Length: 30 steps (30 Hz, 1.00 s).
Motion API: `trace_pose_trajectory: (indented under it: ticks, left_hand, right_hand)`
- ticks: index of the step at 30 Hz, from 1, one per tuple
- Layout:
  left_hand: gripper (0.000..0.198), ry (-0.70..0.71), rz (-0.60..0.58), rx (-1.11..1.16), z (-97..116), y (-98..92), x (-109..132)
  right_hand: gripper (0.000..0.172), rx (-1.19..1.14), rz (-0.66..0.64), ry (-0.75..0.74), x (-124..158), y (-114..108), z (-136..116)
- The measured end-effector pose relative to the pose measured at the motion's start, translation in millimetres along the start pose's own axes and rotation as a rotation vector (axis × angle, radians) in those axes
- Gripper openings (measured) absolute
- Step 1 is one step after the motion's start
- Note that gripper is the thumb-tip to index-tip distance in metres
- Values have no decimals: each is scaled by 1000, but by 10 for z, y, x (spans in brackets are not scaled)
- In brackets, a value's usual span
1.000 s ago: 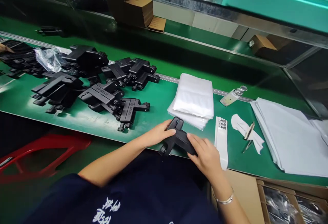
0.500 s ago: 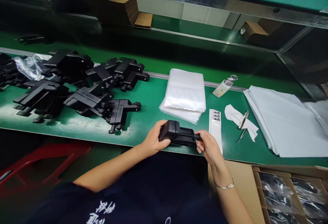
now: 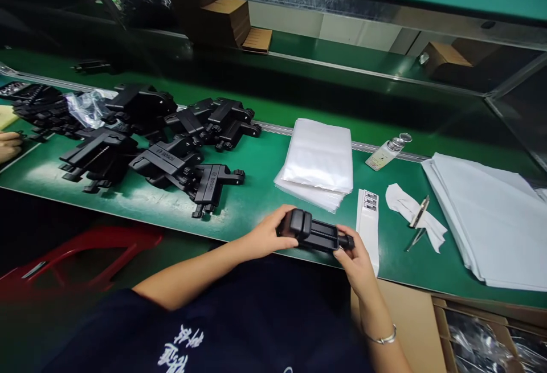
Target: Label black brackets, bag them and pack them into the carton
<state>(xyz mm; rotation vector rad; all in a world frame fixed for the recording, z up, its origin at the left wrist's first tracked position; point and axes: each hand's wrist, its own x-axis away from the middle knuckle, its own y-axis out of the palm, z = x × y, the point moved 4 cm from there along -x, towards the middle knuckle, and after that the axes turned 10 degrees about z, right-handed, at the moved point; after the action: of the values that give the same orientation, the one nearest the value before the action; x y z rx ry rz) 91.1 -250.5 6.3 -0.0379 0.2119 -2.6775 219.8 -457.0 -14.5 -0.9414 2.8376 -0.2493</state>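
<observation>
Between my hands, at the bench's front edge, is a black plastic clamp mount with a long slotted body and a knob at its right end. My left hand wraps round its blocky left end, thumb in front. My right hand grips the right end by the knob, fingers behind and thumb at the near side. Both hands are closed on the same mount. Similar black mounts, some lettered BOSCH, lie heaped on the bench to the left.
Behind the hands lies a stack of clear plastic bags. To the right are a label strip, a small bottle, tweezers on tissue and white sheets. Another person's hand shows far left. A red stool stands below.
My right fingers have shifted from pinching the knob to holding the mount's right end. The mount has turned slightly, showing more of its slot. Another person's hand has appeared far left.
</observation>
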Motion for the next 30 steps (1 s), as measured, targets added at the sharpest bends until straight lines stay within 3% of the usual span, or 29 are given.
trace_pose_trajectory:
  ticks: [4,9,12,17,20,23,26,30]
  left_hand:
    - [38,384,-163,-225,207,-57,48]
    - [26,467,-185,-329,284,-115,61]
    - [34,379,-128,-303,311,-130,77]
    - [63,-33,53,-99,198,-154,115]
    - [72,-126,107,153,113,-144,136]
    - [77,-111,145,247,69,-199,142]
    - [73,54,139,88,121,-314,142]
    - [60,573,0,-178,310,-381,188]
  right_hand:
    - [45,-81,29,1,56,-24,45]
    - [45,-48,43,-79,47,-70,-13]
    - [46,-27,72,-52,7,-50,-49]
    - [40,96,71,-83,-31,29,-195]
    - [36,228,44,-238,-34,33,-358]
    - [34,429,3,-534,-39,13,-534]
    - [31,578,-37,-817,-44,12,-622]
    - [44,589,-29,-904,-60,19,-584]
